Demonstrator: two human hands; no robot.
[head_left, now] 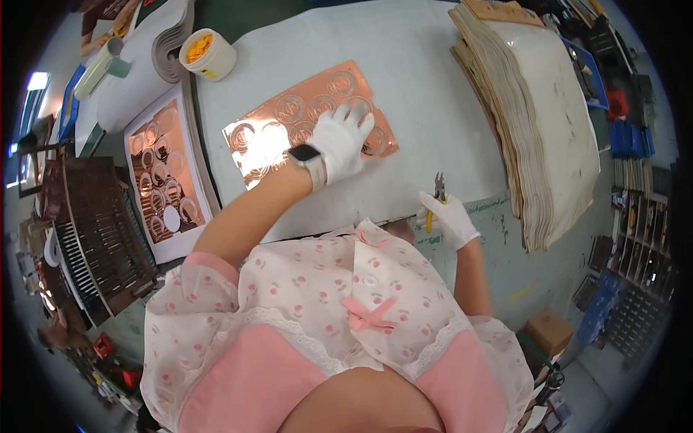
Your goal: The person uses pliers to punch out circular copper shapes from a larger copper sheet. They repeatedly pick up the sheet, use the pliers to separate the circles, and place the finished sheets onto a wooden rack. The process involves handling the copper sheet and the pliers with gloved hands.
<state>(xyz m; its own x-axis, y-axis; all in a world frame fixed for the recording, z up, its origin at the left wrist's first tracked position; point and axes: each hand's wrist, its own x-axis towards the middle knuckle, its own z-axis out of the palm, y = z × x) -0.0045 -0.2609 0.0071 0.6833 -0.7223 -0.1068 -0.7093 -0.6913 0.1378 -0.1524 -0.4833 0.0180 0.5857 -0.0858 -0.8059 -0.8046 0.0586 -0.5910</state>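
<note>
- We are gripping the pliers [439, 189] in our gloved right hand [453, 220].
- We are resting our gloved left hand [339, 144], fingers spread, on the shiny copper sheet [292, 110], which is lying on a white cover [426, 79].
- Farther away, we are seeing a white tub [221, 62] of orange bits [198, 49].

A shiny copper-col'd sheet [299, 108] (embossed w/ rows of rings, pt'ly hidden) is laid askew on the white table cover [433, 72], while yellow-handled pliers [439, 191] are held, dk nose pointing away, nr the cover's front edge.
</note>
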